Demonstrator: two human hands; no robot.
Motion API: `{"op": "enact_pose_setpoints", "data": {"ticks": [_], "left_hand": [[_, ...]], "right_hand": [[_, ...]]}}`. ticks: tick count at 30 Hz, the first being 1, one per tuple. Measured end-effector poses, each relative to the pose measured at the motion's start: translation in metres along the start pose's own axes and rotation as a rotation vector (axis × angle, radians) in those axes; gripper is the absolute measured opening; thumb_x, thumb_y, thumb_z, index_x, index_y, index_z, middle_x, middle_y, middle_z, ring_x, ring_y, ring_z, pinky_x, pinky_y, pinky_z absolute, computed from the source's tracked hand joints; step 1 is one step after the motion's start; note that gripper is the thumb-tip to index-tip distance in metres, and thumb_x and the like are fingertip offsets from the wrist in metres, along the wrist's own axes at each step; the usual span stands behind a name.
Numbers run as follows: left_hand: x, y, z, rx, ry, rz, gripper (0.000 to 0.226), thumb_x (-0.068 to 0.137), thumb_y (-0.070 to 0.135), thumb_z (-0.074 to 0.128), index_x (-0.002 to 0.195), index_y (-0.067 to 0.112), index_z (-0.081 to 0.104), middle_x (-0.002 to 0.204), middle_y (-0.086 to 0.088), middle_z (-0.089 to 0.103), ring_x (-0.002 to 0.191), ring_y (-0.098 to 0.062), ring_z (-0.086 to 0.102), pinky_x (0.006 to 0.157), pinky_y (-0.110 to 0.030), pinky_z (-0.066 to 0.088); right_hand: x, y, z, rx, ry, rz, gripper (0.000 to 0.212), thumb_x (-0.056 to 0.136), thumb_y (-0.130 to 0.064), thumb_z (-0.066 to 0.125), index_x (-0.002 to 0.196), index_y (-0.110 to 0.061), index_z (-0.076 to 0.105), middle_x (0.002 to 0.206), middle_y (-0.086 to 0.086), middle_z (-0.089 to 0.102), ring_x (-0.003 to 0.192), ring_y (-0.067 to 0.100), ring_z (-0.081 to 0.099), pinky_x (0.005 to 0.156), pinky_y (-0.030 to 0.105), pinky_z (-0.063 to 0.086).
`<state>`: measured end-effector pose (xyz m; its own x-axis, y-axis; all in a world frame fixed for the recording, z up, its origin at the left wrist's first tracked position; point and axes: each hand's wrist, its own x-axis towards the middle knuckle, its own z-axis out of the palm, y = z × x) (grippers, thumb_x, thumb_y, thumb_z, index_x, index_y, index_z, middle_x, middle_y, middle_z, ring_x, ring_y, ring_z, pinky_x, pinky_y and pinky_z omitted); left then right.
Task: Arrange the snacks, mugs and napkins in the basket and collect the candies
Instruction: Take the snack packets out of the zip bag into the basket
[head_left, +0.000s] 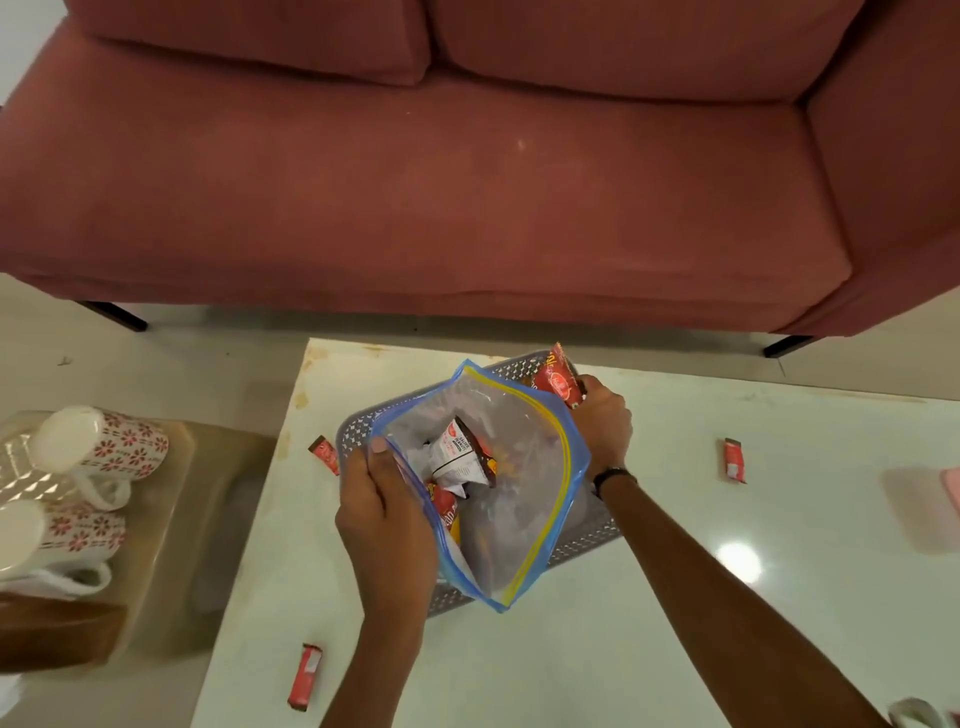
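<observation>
Ahead of you the pink sofa (415, 182) fills the far view, and the white counter (675, 597) in front of it carries the work. On it sits the grey perforated basket (587, 535), and over the basket you hold a clear zip bag (519, 467) with a blue-and-yellow seal, its mouth gaping toward you and its long axis running from near-right to far-left. The film is soft, light and slippery, so grip it at the stiffer seal strip, not the body. Your left hand (384, 514) pinches the near-left rim, thumb on top. Your right hand (602, 415) is closed on a red snack packet (563, 379) at the basket's far corner; that packet stands tilted, top edge away from you. More packets (462, 457) lie crumpled inside the bag; they will crush, so lift them by their crimped ends. Two floral mugs (98, 447) lie on their sides on the low stand to your left, fragile and heavier. Three red candies (305, 678) lie scattered on the counter, well apart.
</observation>
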<state>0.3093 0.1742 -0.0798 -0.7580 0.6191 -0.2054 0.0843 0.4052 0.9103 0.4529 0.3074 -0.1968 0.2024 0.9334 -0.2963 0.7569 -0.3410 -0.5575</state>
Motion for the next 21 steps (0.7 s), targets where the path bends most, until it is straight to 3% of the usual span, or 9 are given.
{"op": "enact_pose_setpoints", "data": {"ticks": [2, 4, 6, 8, 9, 11, 13, 16, 21], "left_hand": [[0.0, 0.003, -0.001, 0.006, -0.012, 0.01, 0.025, 0.1, 0.026, 0.032, 0.097, 0.015, 0.054, 0.081, 0.01, 0.059, 0.069, 0.015, 0.058, 0.056, 0.0, 0.042], [0.0, 0.004, -0.002, 0.028, -0.021, 0.015, 0.024, 0.1, 0.026, 0.032, 0.095, 0.016, 0.053, 0.081, 0.01, 0.058, 0.07, 0.007, 0.059, 0.056, -0.003, 0.043], [-0.001, 0.003, -0.004, 0.082, -0.03, 0.032, 0.025, 0.1, 0.027, 0.032, 0.092, 0.017, 0.053, 0.078, 0.008, 0.058, 0.071, -0.001, 0.057, 0.057, -0.008, 0.043], [-0.004, 0.002, -0.006, 0.117, -0.037, 0.047, 0.026, 0.1, 0.027, 0.033, 0.089, 0.014, 0.052, 0.073, 0.007, 0.056, 0.067, -0.003, 0.054, 0.055, -0.008, 0.042], [-0.006, 0.004, -0.006, 0.115, -0.045, 0.048, 0.026, 0.099, 0.027, 0.033, 0.088, 0.012, 0.052, 0.071, 0.006, 0.055, 0.065, -0.003, 0.054, 0.055, -0.007, 0.042], [-0.01, 0.005, -0.005, 0.11, -0.057, 0.061, 0.027, 0.099, 0.028, 0.032, 0.086, 0.012, 0.05, 0.07, 0.003, 0.055, 0.065, -0.008, 0.055, 0.056, -0.011, 0.044], [-0.013, 0.003, -0.005, 0.11, -0.06, 0.071, 0.027, 0.098, 0.031, 0.031, 0.085, 0.016, 0.05, 0.072, -0.001, 0.058, 0.067, -0.018, 0.059, 0.061, -0.028, 0.049], [-0.017, -0.001, -0.007, 0.105, -0.064, 0.089, 0.026, 0.099, 0.03, 0.032, 0.076, 0.031, 0.046, 0.072, -0.004, 0.058, 0.068, -0.025, 0.059, 0.064, -0.041, 0.05], [-0.021, -0.008, -0.011, 0.1, -0.095, 0.071, 0.031, 0.098, 0.026, 0.034, 0.07, 0.038, 0.038, 0.066, 0.01, 0.051, 0.062, -0.005, 0.053, 0.061, -0.029, 0.049]], "right_hand": [[-0.008, -0.001, -0.015, 0.057, 0.074, 0.025, 0.043, 0.078, -0.046, 0.064, 0.105, -0.012, 0.065, 0.103, 0.011, 0.072, 0.092, 0.034, 0.067, 0.073, 0.033, 0.048], [-0.024, -0.012, -0.044, 0.204, 0.146, -0.015, 0.037, 0.079, -0.042, 0.069, 0.104, -0.015, 0.066, 0.104, 0.002, 0.072, 0.091, 0.02, 0.07, 0.076, 0.03, 0.05], [-0.055, -0.031, -0.084, 0.302, 0.189, -0.16, 0.021, 0.08, -0.031, 0.071, 0.095, -0.016, 0.069, 0.092, -0.005, 0.072, 0.081, 0.007, 0.068, 0.073, 0.02, 0.05], [-0.093, -0.056, -0.114, 0.322, 0.119, -0.331, 0.004, 0.08, -0.019, 0.071, 0.083, -0.017, 0.07, 0.077, -0.008, 0.07, 0.07, 0.003, 0.065, 0.07, 0.012, 0.048], [-0.109, -0.067, -0.118, 0.298, 0.006, -0.393, 0.001, 0.08, -0.016, 0.07, 0.08, -0.016, 0.071, 0.073, -0.006, 0.071, 0.069, 0.005, 0.066, 0.069, 0.015, 0.05], [-0.126, -0.084, -0.096, 0.109, -0.308, -0.413, 0.011, 0.08, -0.019, 0.07, 0.084, -0.008, 0.071, 0.079, 0.005, 0.073, 0.074, 0.014, 0.067, 0.074, 0.028, 0.053], [-0.119, -0.09, -0.051, -0.172, -0.488, -0.357, 0.027, 0.083, -0.024, 0.066, 0.1, -0.003, 0.065, 0.099, 0.015, 0.07, 0.094, 0.028, 0.063, 0.082, 0.035, 0.049], [-0.091, -0.081, 0.016, -0.323, -0.52, -0.284, 0.032, 0.088, -0.02, 0.058, 0.112, 0.001, 0.059, 0.114, 0.02, 0.064, 0.109, 0.035, 0.059, 0.088, 0.037, 0.046], [-0.079, -0.064, 0.075, -0.238, -0.399, -0.067, 0.05, 0.089, -0.028, 0.057, 0.128, 0.001, 0.042, 0.131, 0.019, 0.05, 0.121, 0.035, 0.05, 0.098, 0.04, 0.044]]}}
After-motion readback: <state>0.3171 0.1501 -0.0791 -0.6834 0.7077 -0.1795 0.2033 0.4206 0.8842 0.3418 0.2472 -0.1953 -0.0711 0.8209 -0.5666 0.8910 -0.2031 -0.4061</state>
